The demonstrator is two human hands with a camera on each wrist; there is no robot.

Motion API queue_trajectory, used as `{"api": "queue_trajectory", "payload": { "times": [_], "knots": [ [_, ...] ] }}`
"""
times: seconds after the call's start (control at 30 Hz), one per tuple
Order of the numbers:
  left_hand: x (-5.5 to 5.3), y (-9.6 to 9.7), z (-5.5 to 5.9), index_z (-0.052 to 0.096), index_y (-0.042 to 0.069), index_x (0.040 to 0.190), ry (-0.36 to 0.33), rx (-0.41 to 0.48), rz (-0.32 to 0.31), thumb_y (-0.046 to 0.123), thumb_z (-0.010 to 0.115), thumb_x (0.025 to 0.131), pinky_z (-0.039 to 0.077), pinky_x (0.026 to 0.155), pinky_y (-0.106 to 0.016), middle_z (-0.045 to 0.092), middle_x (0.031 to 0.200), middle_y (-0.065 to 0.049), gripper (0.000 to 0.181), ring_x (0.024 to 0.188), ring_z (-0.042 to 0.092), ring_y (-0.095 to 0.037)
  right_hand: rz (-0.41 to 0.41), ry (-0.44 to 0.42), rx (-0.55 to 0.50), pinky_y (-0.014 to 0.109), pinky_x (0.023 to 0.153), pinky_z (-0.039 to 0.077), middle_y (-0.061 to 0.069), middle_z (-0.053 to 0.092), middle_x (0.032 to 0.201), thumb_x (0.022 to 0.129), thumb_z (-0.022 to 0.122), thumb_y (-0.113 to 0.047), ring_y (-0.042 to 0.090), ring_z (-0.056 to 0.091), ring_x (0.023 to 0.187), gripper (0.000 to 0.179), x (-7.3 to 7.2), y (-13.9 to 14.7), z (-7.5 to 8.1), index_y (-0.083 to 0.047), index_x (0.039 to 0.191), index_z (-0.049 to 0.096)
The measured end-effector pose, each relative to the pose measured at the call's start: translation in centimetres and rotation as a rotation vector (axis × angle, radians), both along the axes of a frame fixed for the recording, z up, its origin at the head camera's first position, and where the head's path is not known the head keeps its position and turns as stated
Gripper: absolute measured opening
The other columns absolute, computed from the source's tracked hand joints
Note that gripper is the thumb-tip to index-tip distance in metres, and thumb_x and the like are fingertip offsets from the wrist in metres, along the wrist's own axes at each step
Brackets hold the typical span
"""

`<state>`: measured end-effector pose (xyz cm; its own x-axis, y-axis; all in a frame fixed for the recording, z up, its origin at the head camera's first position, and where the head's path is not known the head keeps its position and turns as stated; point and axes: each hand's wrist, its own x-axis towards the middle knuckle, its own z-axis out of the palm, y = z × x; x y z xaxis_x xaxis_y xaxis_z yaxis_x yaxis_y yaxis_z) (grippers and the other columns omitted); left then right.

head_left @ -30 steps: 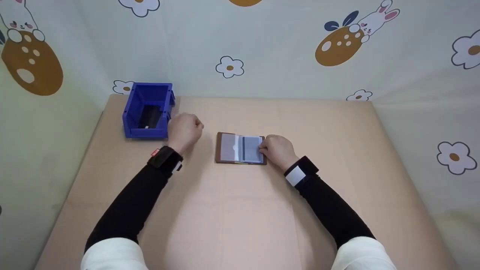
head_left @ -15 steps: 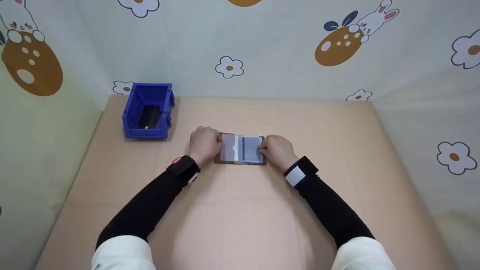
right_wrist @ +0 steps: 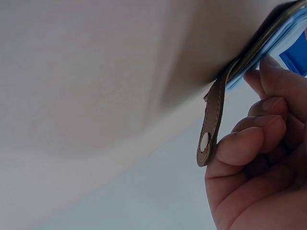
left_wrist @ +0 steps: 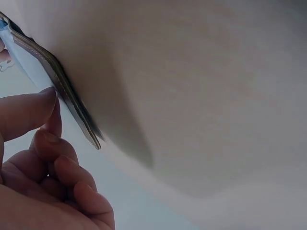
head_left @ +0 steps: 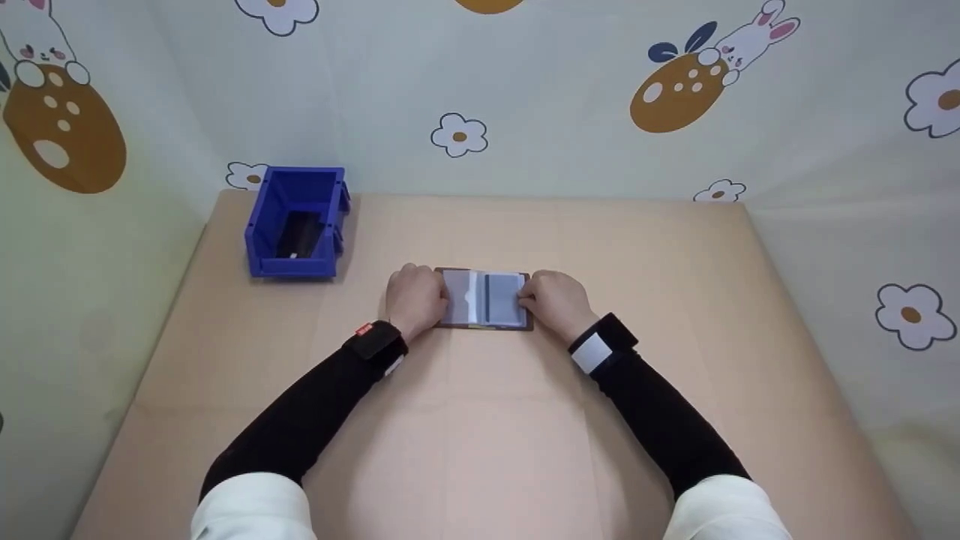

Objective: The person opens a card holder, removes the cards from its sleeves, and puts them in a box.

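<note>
A brown card holder (head_left: 504, 300) with clear plastic sleeves lies spread on the table in the head view. My left hand (head_left: 416, 298) is at its left side; in the left wrist view its thumb and forefinger pinch near the edge of the stitched cover (left_wrist: 69, 93). On the opposite side, my right hand (head_left: 556, 301) pinches the sleeves' edge between thumb and forefinger, its other fingers curled. A brown strap with a metal snap (right_wrist: 205, 141) sticks out beside those fingers in the right wrist view. Both hands hide parts of the holder's edges.
Back left on the table (head_left: 480, 420) stands a blue plastic bin (head_left: 294, 268) with a flat black object (head_left: 301, 232) inside. Patterned cloth walls (head_left: 540, 97) rise along the back and both sides.
My left hand has moved right and toward me, from beside the blue bin to the card holder's left edge. The right hand has stayed at the right edge.
</note>
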<state>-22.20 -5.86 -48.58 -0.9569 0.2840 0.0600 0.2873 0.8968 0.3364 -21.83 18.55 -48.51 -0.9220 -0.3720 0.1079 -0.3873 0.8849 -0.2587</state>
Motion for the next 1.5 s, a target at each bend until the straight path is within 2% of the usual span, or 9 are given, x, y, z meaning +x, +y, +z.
{"api": "queue_trajectory", "payload": {
  "times": [0.43, 0.8, 1.03, 1.5],
  "knots": [
    [0.15, -0.09, -0.33, 0.078, 0.009, 0.077, 0.010, 0.037, 0.016, 0.006, 0.068, 0.079, 0.043, 0.076, -0.045, 0.069, 0.077, -0.007, 0.011, 0.081, 0.058, -0.032, -0.009, -0.009, -0.004, 0.041, 0.069, 0.052, 0.005, 0.069, 0.082, 0.084, 0.078, -0.015, 0.025, 0.066, 0.076, 0.009, 0.14, 0.01, 0.19, -0.012, 0.092, 0.081],
    [0.34, -0.02, -0.48, 0.078, 0.010, 0.076, 0.031, 0.040, 0.014, 0.008, 0.071, 0.078, 0.044, 0.074, -0.046, 0.070, 0.080, -0.007, 0.008, 0.080, 0.058, -0.032, 0.034, 0.065, 0.001, 0.039, 0.065, 0.052, 0.004, 0.066, 0.079, 0.085, 0.078, -0.015, 0.023, 0.065, 0.073, 0.009, 0.11, 0.25, -0.07, -0.010, 0.091, 0.081],
    [0.34, 0.00, -0.54, 0.078, 0.010, 0.077, 0.023, 0.053, 0.023, 0.008, 0.071, 0.078, 0.043, 0.075, -0.045, 0.069, 0.079, -0.005, 0.008, 0.079, 0.057, -0.030, 0.034, 0.082, -0.031, 0.038, 0.065, 0.051, 0.004, 0.066, 0.079, 0.086, 0.077, -0.013, 0.022, 0.064, 0.072, 0.007, -0.22, 0.23, 0.48, -0.010, 0.091, 0.081],
    [0.34, -0.13, -0.39, 0.078, 0.009, 0.079, 0.017, 0.047, 0.025, 0.008, 0.072, 0.079, 0.043, 0.076, -0.044, 0.069, 0.079, -0.006, 0.006, 0.080, 0.057, -0.030, 0.046, 0.074, 0.037, 0.039, 0.068, 0.053, 0.004, 0.069, 0.080, 0.085, 0.077, -0.014, 0.023, 0.067, 0.075, 0.006, -0.80, -0.28, 0.24, -0.010, 0.088, 0.081]
  ]
}}
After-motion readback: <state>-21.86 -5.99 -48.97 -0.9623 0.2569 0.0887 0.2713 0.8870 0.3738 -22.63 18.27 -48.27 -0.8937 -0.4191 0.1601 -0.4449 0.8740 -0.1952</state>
